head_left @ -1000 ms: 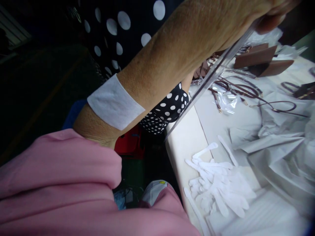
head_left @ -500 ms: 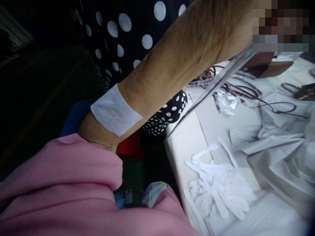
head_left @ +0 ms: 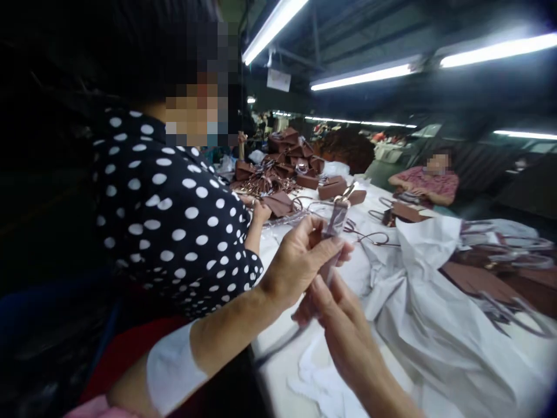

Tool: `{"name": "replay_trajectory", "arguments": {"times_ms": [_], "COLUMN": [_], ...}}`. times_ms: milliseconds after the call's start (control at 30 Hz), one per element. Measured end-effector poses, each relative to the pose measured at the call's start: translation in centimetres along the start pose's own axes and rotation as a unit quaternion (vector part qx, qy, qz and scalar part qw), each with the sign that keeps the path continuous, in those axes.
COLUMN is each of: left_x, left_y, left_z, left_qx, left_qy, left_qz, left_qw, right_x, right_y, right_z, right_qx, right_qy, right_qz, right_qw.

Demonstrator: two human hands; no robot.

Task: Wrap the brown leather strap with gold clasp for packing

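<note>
In front of me, over the table, I hold up a brown bag strap (head_left: 336,219) with a metal clasp at its top and clear plastic around it. My left hand (head_left: 293,258) grips it from the left, thumb pressed across the strap below the clasp. Lower down, my right hand (head_left: 348,325) closes on the strap's bottom part, close beneath the left. Part of the strap is hidden behind my fingers, and a thin dark length trails down left toward the table edge. A white patch (head_left: 174,366) is wrapped around my left forearm.
On my left a co-worker in a polka-dot top (head_left: 174,215) handles brown pieces. A heap of brown bags (head_left: 287,151) stands on the white table ahead. White sheeting (head_left: 418,325) and more brown bags (head_left: 478,284) lie right; white strips (head_left: 317,377) lie below my hands.
My view has swung up from the floor and table edge. My left arm has come down from its long reach, and both hands now show, closed on the strap.
</note>
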State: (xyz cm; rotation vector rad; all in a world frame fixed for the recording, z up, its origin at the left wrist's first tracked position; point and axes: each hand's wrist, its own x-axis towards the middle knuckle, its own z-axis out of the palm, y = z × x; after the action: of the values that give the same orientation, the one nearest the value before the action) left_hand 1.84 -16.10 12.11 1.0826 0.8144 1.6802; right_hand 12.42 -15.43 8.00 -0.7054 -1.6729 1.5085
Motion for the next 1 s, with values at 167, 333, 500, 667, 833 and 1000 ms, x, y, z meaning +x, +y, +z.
{"name": "replay_trajectory", "arguments": {"times_ms": [167,333,500,667,833,1000], "left_x": [0.1,0.2,0.6,0.7,0.7,0.6], "left_y": [-1.8,-3.0,-3.1,-2.9,-3.4,-3.7], "left_z": [0.4,1.3,1.7,1.9,2.5,2.9], "left_qx": [0.019,-0.03,-0.03,0.102,0.063,0.039], "left_qy": [-0.023,-0.025,-0.076,-0.152,-0.122,-0.084], "left_qz": [-0.046,-0.045,-0.047,-0.066,-0.087,-0.096], "left_qw": [0.998,0.998,0.996,0.981,0.987,0.991], "right_x": [-2.6,-5.0,-6.9,-8.2,-9.4,-10.6], "right_y": [2.9,3.9,3.4,3.2,4.6,5.4], "right_z": [-1.8,-4.2,-5.7,-7.1,-8.1,-9.5], "right_qx": [0.03,0.05,0.065,0.076,0.074,0.054], "right_qy": [0.019,0.01,0.023,0.037,-0.005,-0.073], "right_qz": [0.028,0.057,0.073,0.067,0.046,0.089], "right_qw": [0.999,0.997,0.995,0.994,0.996,0.992]}}
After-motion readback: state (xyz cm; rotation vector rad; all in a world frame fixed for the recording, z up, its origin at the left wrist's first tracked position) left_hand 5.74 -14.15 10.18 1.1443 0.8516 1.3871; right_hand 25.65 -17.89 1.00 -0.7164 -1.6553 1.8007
